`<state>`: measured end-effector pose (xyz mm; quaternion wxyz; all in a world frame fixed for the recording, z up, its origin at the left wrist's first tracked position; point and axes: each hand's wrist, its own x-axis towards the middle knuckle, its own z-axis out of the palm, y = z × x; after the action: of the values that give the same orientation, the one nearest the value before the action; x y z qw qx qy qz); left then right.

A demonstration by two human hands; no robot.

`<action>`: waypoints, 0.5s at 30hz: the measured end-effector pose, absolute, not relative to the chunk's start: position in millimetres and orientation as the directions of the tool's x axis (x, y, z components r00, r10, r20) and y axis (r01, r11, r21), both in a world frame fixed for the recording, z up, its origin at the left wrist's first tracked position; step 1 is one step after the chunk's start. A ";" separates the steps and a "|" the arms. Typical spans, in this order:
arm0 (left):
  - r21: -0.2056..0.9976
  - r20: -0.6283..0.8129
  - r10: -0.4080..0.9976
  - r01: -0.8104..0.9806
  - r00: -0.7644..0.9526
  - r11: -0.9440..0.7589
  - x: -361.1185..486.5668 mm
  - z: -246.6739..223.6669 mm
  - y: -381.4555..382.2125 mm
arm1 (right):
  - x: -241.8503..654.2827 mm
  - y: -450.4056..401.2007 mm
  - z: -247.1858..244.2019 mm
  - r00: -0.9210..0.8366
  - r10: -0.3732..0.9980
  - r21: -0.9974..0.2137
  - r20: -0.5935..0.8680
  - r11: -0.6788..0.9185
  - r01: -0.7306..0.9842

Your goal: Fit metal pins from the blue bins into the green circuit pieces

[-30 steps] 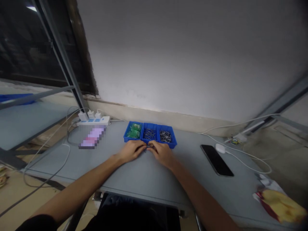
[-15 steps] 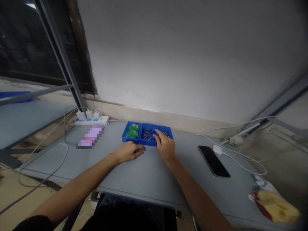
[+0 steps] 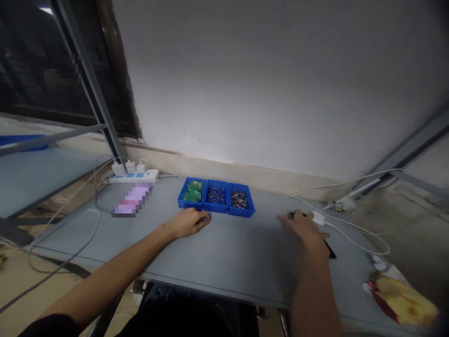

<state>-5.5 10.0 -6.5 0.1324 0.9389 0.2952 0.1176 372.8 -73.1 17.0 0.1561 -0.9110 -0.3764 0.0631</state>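
Observation:
A blue plastic tray (image 3: 215, 210) with three compartments lies at the far edge of the grey table (image 3: 228, 262). It holds green packets (image 3: 192, 191), thin metal pins (image 3: 215, 196) and short dark metal parts (image 3: 238, 200). My left hand (image 3: 189, 223) rests just in front of the tray, fingers curled around a small dark part (image 3: 203, 218). My right hand (image 3: 304, 229) lies to the right, fingers apart and empty, over a black smartphone (image 3: 329, 249) that it mostly hides. A white charger (image 3: 318, 218) sits just beyond those fingers.
A white power strip (image 3: 133, 176) with plugged-in chargers stands at the back left, beside a pixelated flat object (image 3: 132, 200). White cables run along both sides. A crumpled snack bag (image 3: 401, 299) lies at the front right corner. A metal-framed shelf (image 3: 35, 173) stands at left.
My right hand has moved away from the tray, rightward onto the smartphone. My left hand stays nearly still in front of the tray.

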 end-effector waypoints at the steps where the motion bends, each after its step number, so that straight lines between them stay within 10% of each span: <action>1: 0.315 0.139 0.588 0.527 0.797 -0.789 -5.4 -6.0 9.9 | 376.6 -74.9 14.6 0.708 0.706 -0.338 0.006 -0.665 0.666; 8: 0.306 0.149 0.573 0.513 0.806 -0.802 -6.2 -7.1 10.3 | 392.5 -111.9 21.2 0.561 0.627 -0.437 0.540 -0.361 0.824; 15: 0.375 0.183 0.549 0.458 0.815 -0.806 -4.8 -8.4 10.0 | 413.1 -198.8 -6.3 0.605 0.563 -0.608 0.563 -0.214 0.765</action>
<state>-4.8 10.0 -8.4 0.1588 0.9394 0.2681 0.1428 413.1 -198.8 -6.3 0.4556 -0.7714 -0.4304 -0.1107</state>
